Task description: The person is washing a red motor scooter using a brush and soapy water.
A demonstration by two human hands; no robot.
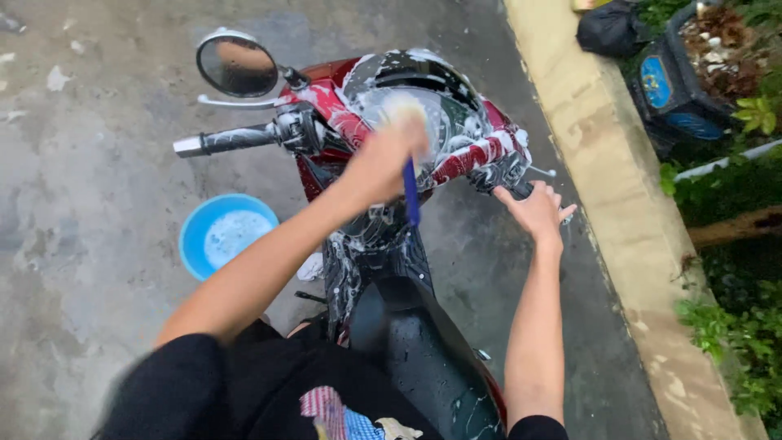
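1. One red and black motor scooter [391,269], covered in white soap suds over its handlebar and front panel, stands on a wet grey concrete yard [90,195], beside a long pale yellow concrete kerb [603,163] that runs along its right side.
2. Beyond the kerb, one dark moulded planter box [676,81] with a round blue emblem on its side stands among green plants; one black bag [611,28] lies just beside it.
3. One round light blue plastic basin [221,234] of foamy water sits on the concrete, left of the scooter and near it.
4. One round chrome-backed mirror [237,65] rises above the left handlebar grip [228,140]; no second mirror shows.
5. The left hand [383,163] is closed round a blurred pale sponge or brush with a blue handle [411,191], pressed on the sudsy dial panel at the middle of the handlebar.
6. The right hand [536,212] wraps the right handlebar grip, fingers curled over it.
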